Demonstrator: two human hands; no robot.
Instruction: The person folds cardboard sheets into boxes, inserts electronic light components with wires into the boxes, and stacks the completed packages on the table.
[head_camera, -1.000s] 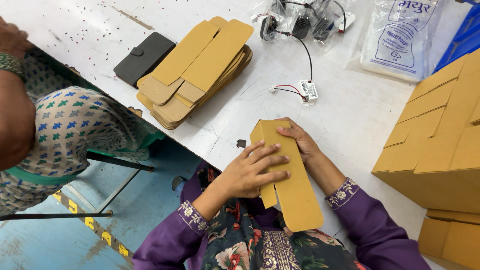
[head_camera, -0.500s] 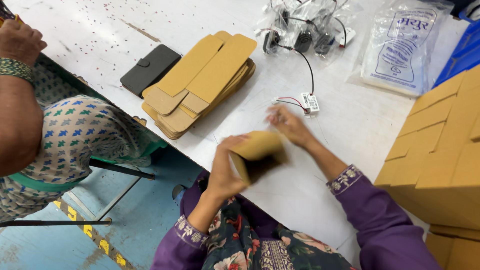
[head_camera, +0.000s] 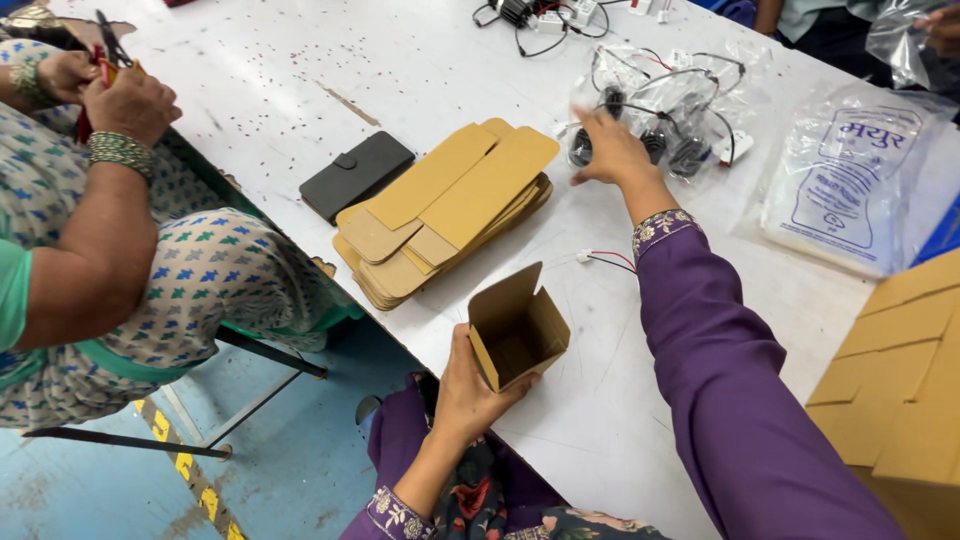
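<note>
A white table (head_camera: 300, 90), speckled with small dark marks and scratched in places, carries everything. On it lie a stack of flat brown cardboard blanks (head_camera: 445, 215), a dark wallet-like case (head_camera: 357, 175) just beside them, a clear bag of black parts with wires (head_camera: 670, 110), a printed plastic bag (head_camera: 850, 180) and a small white connector with red and black wires (head_camera: 600, 260). More wired parts (head_camera: 540, 12) lie at the far edge, and brown cardboard boxes (head_camera: 900, 370) stand at the right.

The opened small box (head_camera: 517, 328) and the stack of flat box blanks (head_camera: 445, 210) are matt brown cardboard. The bags (head_camera: 850, 180) are glossy clear plastic. The white tabletop (head_camera: 300, 90) looks scuffed, speckled.
</note>
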